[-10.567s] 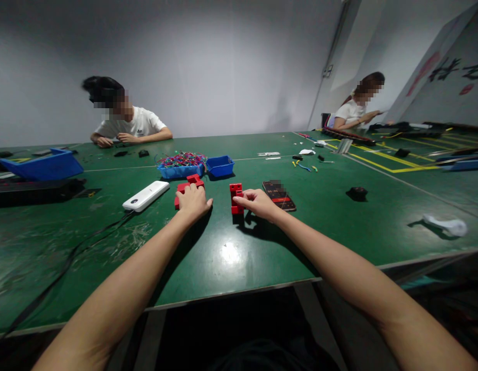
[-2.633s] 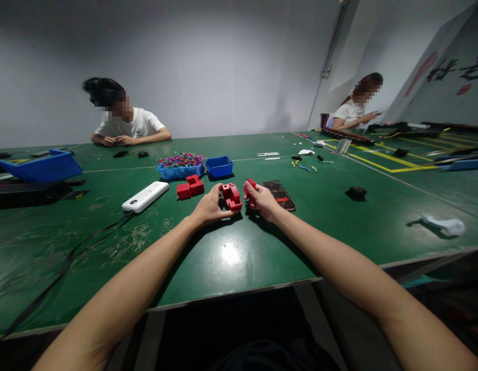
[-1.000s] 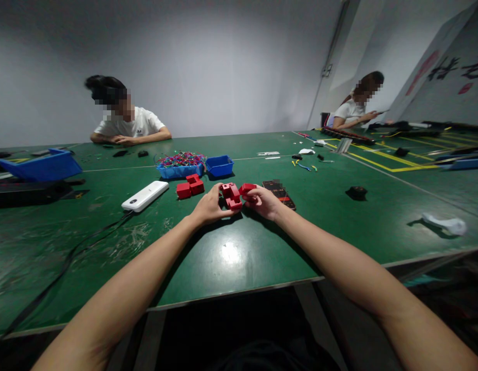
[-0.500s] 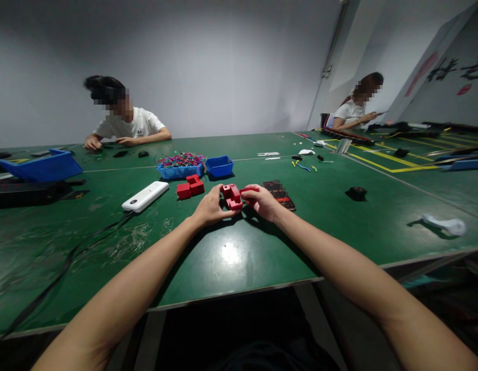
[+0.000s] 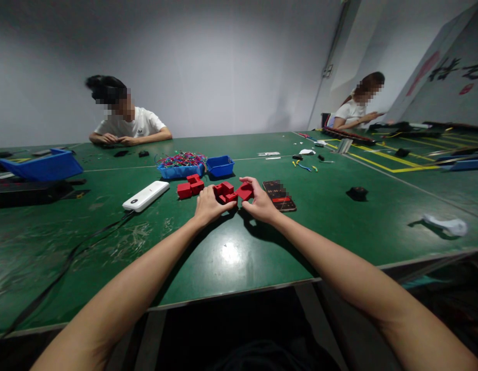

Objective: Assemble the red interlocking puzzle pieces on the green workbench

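Two hands busy: left hand clamps notched red plastic block cluster, right hand pinches red plastic piece against it; not seated. Spare red blocks unused.

Your one camera sits on your head, looking forward and down along both forearms across the green table, close to your left hand and right hand, wide enough to reach the far wall and two seated co-workers.
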A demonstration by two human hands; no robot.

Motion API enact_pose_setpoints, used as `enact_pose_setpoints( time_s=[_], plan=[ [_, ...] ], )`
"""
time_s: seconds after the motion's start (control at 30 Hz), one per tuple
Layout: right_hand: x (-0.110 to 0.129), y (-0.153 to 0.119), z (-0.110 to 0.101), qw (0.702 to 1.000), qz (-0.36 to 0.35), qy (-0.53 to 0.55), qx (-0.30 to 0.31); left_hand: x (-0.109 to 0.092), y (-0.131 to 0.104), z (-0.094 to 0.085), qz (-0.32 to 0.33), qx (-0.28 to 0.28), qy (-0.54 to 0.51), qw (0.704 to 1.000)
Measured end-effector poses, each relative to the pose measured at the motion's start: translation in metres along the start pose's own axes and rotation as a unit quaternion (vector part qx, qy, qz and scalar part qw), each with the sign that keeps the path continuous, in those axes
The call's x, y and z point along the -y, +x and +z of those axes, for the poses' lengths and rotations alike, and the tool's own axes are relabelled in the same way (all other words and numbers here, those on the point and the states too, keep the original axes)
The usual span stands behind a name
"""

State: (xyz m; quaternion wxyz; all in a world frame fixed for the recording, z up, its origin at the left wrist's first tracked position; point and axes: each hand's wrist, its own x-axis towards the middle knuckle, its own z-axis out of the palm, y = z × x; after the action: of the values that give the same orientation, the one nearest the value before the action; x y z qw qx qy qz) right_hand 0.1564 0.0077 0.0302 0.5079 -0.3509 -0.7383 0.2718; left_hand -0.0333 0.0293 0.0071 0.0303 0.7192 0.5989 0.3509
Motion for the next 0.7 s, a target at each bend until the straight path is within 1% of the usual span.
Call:
enact_pose_setpoints(
  time_s=[0.07,0.1,0.17,0.27,0.37,0.43,0.57,0.7],
  plan=[
    [0.008,-0.004,0.002,0.993,-0.100,-0.066,0.015,0.000,0.000,-0.001,0.012,-0.012,0.018,1.000],
    [0.012,-0.005,0.004,0.987,-0.135,-0.084,0.021,-0.001,-0.001,-0.001,0.022,-0.014,0.024,0.999],
    [0.016,-0.008,0.007,0.978,-0.175,-0.107,0.048,-0.001,-0.001,-0.002,0.049,-0.014,0.035,0.998],
    [0.016,-0.010,0.010,0.970,-0.184,-0.149,0.057,-0.004,-0.003,-0.006,0.110,-0.016,0.037,0.993],
    [0.012,-0.010,0.008,0.965,-0.179,-0.187,0.045,-0.008,-0.004,-0.009,0.177,-0.013,0.017,0.984],
    [0.011,-0.009,0.006,0.962,-0.182,-0.200,0.030,-0.010,-0.005,-0.010,0.206,-0.010,0.005,0.979],
    [0.010,-0.008,0.004,0.962,-0.191,-0.195,0.007,-0.011,-0.005,-0.008,0.234,-0.015,0.001,0.972],
    [0.008,-0.009,0.008,0.958,-0.208,-0.196,0.001,-0.009,-0.004,-0.007,0.241,-0.029,0.010,0.970]
  ],
)
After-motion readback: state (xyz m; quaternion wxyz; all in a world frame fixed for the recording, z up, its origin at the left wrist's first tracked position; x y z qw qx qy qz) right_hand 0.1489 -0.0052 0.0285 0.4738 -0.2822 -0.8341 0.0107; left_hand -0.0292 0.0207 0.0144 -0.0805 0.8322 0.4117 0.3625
